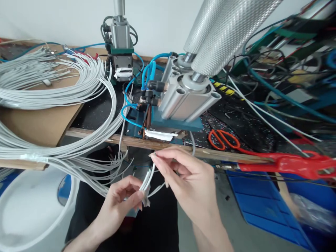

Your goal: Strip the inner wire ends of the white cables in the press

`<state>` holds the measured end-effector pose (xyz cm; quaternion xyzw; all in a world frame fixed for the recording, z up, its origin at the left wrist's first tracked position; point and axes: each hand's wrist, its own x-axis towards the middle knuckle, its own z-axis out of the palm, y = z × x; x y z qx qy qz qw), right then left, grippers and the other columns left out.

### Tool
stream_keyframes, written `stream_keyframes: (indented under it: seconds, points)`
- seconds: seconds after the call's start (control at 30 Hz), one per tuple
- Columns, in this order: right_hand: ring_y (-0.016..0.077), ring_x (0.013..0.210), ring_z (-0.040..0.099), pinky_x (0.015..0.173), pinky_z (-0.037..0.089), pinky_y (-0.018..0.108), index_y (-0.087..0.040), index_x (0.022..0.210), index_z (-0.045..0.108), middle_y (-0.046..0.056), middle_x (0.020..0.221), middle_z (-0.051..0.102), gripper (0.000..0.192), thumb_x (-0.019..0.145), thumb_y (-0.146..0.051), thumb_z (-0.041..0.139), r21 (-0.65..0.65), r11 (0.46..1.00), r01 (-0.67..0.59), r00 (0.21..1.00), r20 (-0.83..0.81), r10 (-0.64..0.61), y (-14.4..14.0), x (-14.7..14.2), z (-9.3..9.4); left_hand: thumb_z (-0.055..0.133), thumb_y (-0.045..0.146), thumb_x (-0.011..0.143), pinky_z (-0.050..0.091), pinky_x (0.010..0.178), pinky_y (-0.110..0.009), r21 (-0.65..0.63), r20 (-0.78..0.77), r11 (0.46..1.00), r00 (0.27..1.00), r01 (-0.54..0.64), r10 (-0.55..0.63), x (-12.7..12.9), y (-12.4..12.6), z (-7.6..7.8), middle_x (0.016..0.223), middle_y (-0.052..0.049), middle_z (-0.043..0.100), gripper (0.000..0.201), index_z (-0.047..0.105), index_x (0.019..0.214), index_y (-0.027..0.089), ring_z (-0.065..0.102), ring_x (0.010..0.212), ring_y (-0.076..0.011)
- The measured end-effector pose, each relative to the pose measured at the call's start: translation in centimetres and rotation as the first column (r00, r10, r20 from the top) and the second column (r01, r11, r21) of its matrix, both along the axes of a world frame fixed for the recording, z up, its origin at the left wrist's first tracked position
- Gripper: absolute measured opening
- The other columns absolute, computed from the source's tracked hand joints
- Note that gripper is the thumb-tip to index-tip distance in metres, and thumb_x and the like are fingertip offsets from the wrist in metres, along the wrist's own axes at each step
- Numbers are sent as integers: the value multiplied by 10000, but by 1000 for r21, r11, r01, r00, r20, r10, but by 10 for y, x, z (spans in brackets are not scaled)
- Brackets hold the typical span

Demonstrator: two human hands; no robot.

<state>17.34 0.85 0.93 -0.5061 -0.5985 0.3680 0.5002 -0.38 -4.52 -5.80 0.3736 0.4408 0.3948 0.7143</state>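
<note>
The left hand point(123, 199) is closed around a small bunch of thin white insulated wires point(146, 182), thumb and fingers pinched on it low down, so the bunch rises out of the grip toward the right hand point(183, 175). That right hand sits just above and to the right, its thumb and forefinger pressed together on the tip of a single wire point(153, 155) from the bunch. Directly above both hands runs the wooden edge of the worktop point(126, 140), carrying a silver pneumatic cylinder press on a teal base point(183, 101). To the right of the right hand lie orange-handled scissors point(223, 138) and a red plastic-handled tool point(288, 162). Up and to the left of the left hand, a large sheaf of long white wires point(52, 84) curves over brown cardboard point(39, 122).
</note>
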Motion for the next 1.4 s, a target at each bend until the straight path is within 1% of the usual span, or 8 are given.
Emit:
stream_keyframes:
  seconds: [0.1, 0.23, 0.3, 0.4, 0.5, 0.9, 1.27, 1.4]
  points:
    - [75, 566, 553, 476, 448, 174, -225, 840, 774, -25, 714, 660, 62, 898, -203, 767, -12, 1000, 5, 1000, -23, -6, -1, 3, -6, 686, 406, 981, 470, 642, -257, -33, 67, 999, 998, -20, 22, -1, 1, 4, 742, 0, 685, 246, 633, 932, 170, 618, 607, -120]
    - [34, 457, 505, 400, 370, 159, -211, 797, 760, -33, 694, 646, 116, 911, -191, 752, -114, 983, -145, 973, -195, 121, -12, 0, -15, 511, 360, 1077, 516, 810, -314, 5, 137, 998, 988, 66, -66, 1, 4, 17, 851, -28, 728, 198, 574, 999, 190, 693, 730, -150]
    - [28, 444, 513, 396, 373, 160, -203, 787, 753, -30, 708, 639, 119, 904, -182, 757, -138, 972, -192, 947, -285, 147, -16, -3, -20, 524, 363, 1071, 511, 721, -272, 16, 196, 998, 979, 62, -64, 3, 6, 22, 870, -17, 692, 189, 578, 1007, 194, 652, 682, -122]
    - [18, 436, 489, 412, 385, 168, -205, 786, 755, -35, 709, 632, 107, 885, -180, 786, -140, 972, -187, 920, -372, 123, -19, -3, -28, 620, 402, 1023, 342, 511, -183, -53, 256, 999, 967, 4, 10, 5, 8, 23, 781, 21, 603, 217, 557, 972, 201, 476, 569, -66]
    - [14, 434, 467, 399, 365, 172, -214, 794, 760, -28, 732, 655, 98, 883, -199, 798, -162, 966, -201, 900, -421, 117, -20, 1, -35, 687, 432, 981, 246, 503, -180, -92, 236, 995, 971, -25, 47, 6, 9, 21, 690, 46, 534, 281, 545, 933, 195, 362, 556, -56]
    - [42, 437, 483, 347, 336, 167, -202, 791, 758, -8, 728, 671, 90, 860, -213, 815, -182, 964, -193, 899, -427, 100, -22, 2, -40, 747, 446, 936, 225, 510, -207, -100, 174, 993, 982, -61, 78, 10, 8, 25, 672, 43, 548, 320, 565, 900, 184, 373, 561, -62]
    - [55, 452, 462, 387, 341, 195, -194, 759, 725, -14, 698, 649, 143, 846, -249, 824, -204, 959, -199, 897, -431, 94, -24, 3, -42, 753, 391, 934, 289, 451, -174, -27, 198, 1000, 980, -4, 9, 12, 9, 21, 698, 44, 551, 238, 614, 924, 198, 383, 510, -54]
    - [50, 452, 395, 398, 304, 196, -180, 663, 601, -42, 616, 559, 318, 843, -321, 822, -238, 952, -192, 913, -398, 85, -27, -3, -41, 789, 371, 906, 395, 544, -188, 84, 14, 991, 995, -105, 104, 17, 7, 29, 666, 36, 573, 267, 629, 812, 179, 492, 569, -74]
